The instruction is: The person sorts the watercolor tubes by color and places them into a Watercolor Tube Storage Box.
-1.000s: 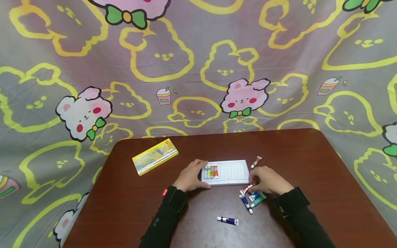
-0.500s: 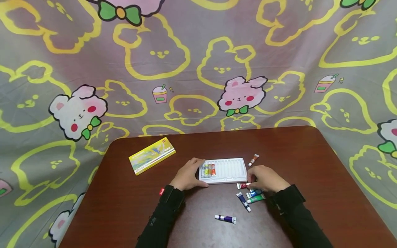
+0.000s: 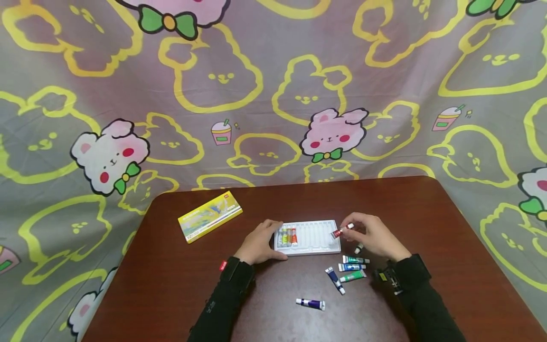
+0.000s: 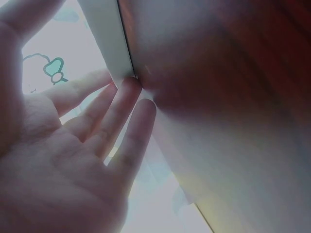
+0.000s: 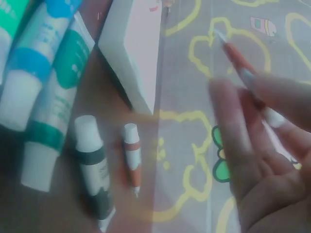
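In the head view my left hand (image 3: 258, 242) holds the left end of a white plastic tray (image 3: 316, 235), fingers at its back corner and thumb at the front. The left wrist view has the fingertips against the tray's side wall. Several paint tubes (image 3: 294, 236), yellow to orange-red, lie in the tray's left slots. Over the tray's right end, my right hand (image 3: 373, 235) pinches a dark red paint tube (image 3: 337, 233), tilted with its white cap up to the right. Below that hand lie green (image 3: 355, 260), blue (image 3: 351, 267) and light green (image 3: 353, 276) tubes.
A dark blue tube (image 3: 335, 280) and a purple tube (image 3: 310, 304) lie in front of the tray. The right wrist view shows black (image 5: 95, 165) and brown (image 5: 132, 155) tubes on the table. A yellow paint box (image 3: 210, 216) lies back left.
My right hand has picked up the dark red tube beside the tray's front right corner and raised it over the tray's right end. The left hand stays at the tray.
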`<state>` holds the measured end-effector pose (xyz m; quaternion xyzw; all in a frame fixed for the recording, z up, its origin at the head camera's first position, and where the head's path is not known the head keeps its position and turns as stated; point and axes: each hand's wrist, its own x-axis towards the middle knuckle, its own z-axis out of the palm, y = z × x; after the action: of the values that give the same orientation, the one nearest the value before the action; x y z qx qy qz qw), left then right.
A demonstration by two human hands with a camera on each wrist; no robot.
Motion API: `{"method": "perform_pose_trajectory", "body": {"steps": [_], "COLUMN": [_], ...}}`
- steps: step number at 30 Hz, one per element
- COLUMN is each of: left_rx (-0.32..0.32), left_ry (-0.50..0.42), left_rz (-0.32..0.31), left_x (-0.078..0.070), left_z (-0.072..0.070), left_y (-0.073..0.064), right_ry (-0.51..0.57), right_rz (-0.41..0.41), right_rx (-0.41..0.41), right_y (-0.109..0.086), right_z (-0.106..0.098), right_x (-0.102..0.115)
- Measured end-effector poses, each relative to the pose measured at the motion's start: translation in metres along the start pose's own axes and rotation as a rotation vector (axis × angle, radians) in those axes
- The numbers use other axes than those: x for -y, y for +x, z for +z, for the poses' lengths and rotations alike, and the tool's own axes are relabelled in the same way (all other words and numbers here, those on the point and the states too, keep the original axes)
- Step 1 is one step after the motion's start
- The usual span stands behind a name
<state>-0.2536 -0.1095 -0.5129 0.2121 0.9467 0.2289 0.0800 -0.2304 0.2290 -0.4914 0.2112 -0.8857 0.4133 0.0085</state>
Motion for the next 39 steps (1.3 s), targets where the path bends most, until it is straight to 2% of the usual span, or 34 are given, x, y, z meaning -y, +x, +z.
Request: {"method": "perform_pose_trajectory", "body": {"steps": [6, 9, 13, 16, 18, 25, 30, 39], "left_rx": [0.001, -0.001, -0.006, -0.009, -0.012, -0.011, -0.012, -0.006], "left_ry": [0.008, 0.01, 0.02, 0.022, 0.022, 0.015, 0.025, 0.029], "left_rz": [-0.004, -0.004, 0.002, 0.005, 0.01, 0.02, 0.027, 0.016], "left_x": [0.0, 0.0, 0.0, 0.0, 0.0, 0.0, 0.003, 0.002], "left_z": [0.001, 0.0, 0.0, 0.0, 0.0, 0.0, 0.001, 0.001], "left_y": [0.0, 0.0, -0.001, -0.002, -0.002, 0.0, 0.001, 0.001], "right_ry": [0.035, 0.092, 0.214, 0.274, 0.271, 0.431, 0.422, 0.486], "right_rz": [-0.053, -0.085, -0.082, -0.049, -0.03, -0.122, -0.1, -0.099], "right_rx": [-0.274, -0.396, -0.48, -0.497, -0.502, -0.472, -0.47, -0.421], "right_y": [0.003, 0.003, 0.001, -0.001, -0.002, 0.005, 0.002, 0.004], "right_z": [-0.001, -0.004, -0.007, -0.01, -0.012, -0.011, -0.016, -0.011], "right_x": [-0.001, 0.001, 0.004, 0.015, 0.024, 0.006, 0.019, 0.002]}}
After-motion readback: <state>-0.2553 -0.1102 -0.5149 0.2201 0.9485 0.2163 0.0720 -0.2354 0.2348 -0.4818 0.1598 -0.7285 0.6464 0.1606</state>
